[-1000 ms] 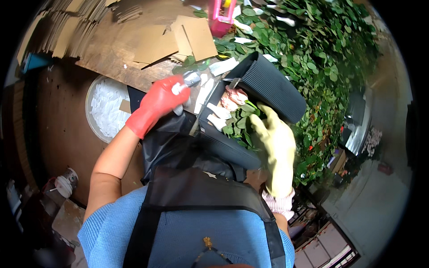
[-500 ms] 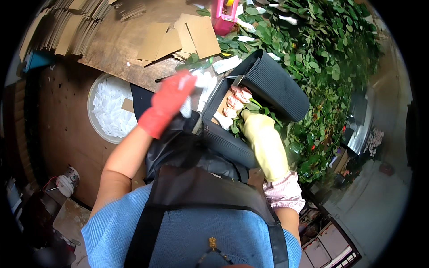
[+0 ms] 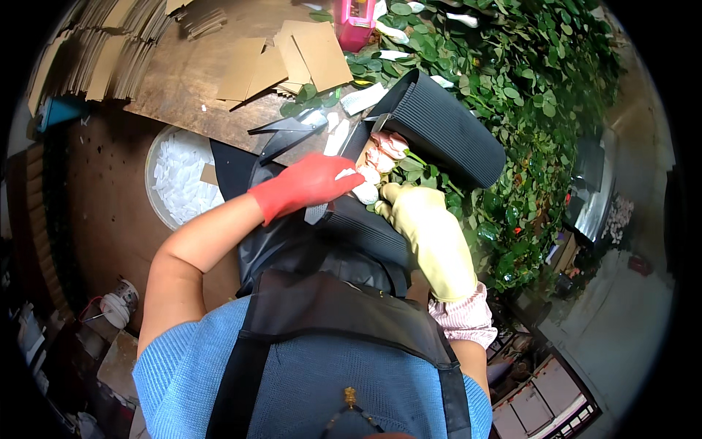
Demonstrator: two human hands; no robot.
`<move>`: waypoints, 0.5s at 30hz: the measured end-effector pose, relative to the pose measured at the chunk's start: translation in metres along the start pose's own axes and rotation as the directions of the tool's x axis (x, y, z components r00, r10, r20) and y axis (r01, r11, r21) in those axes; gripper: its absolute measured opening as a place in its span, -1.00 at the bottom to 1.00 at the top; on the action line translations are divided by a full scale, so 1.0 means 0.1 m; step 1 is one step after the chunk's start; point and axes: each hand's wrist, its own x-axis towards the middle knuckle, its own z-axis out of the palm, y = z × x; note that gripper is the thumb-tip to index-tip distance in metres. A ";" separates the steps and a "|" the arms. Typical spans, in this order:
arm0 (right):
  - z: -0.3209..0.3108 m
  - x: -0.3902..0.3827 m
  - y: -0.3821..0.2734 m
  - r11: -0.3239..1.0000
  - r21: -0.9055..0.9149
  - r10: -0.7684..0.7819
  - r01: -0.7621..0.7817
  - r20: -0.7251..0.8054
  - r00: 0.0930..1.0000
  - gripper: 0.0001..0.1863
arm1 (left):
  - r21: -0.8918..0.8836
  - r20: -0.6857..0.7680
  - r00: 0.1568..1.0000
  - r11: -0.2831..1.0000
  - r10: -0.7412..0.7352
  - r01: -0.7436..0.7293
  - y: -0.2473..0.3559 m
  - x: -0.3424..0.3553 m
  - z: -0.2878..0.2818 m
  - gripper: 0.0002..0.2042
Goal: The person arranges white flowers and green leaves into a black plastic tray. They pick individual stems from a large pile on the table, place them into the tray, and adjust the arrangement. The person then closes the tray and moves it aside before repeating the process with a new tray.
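Pale pink roses (image 3: 380,157) lie in a row on cardboard, between the folds of a dark ribbed mat (image 3: 446,132). At the near end of the row is a rose head in a white net sleeve (image 3: 366,192). My left hand (image 3: 314,183), in a red glove, reaches to this end, its fingers pinched on a small white piece (image 3: 345,174). My right hand (image 3: 420,216), in a yellow glove, is closed just right of the sleeved rose, apparently around its stem. The stem itself is hidden by the glove.
Loose cardboard sheets (image 3: 292,62) and a pink tape dispenser (image 3: 356,25) lie on the wooden table (image 3: 183,80). A dark pointed tool (image 3: 292,132) is beside white strips (image 3: 337,135). Leafy stems (image 3: 526,95) are heaped at right; a tub of white pieces (image 3: 179,175) stands left.
My left hand has come down and right, from over the white strips to the near end of the rose row. My right hand has shifted slightly left, toward the sleeved rose.
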 end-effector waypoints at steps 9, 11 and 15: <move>0.04 0.03 -0.04 0.996 0.067 -0.068 0.067 0.014 0.998 -0.78 | -0.791 -0.399 0.892 0.572 -0.212 -0.218 -0.65 0.04 0.48 -0.71; 0.05 0.04 -0.02 0.993 0.095 -0.079 0.076 0.022 0.997 -0.78 | -0.809 -0.536 0.765 0.477 -0.358 -0.344 -0.80 -0.20 0.13 -0.73; 0.03 0.05 -0.05 0.987 0.127 -0.099 0.093 0.037 0.994 -0.77 | -0.454 -0.652 0.633 0.884 -0.417 0.115 -1.23 -1.18 -0.87 -0.71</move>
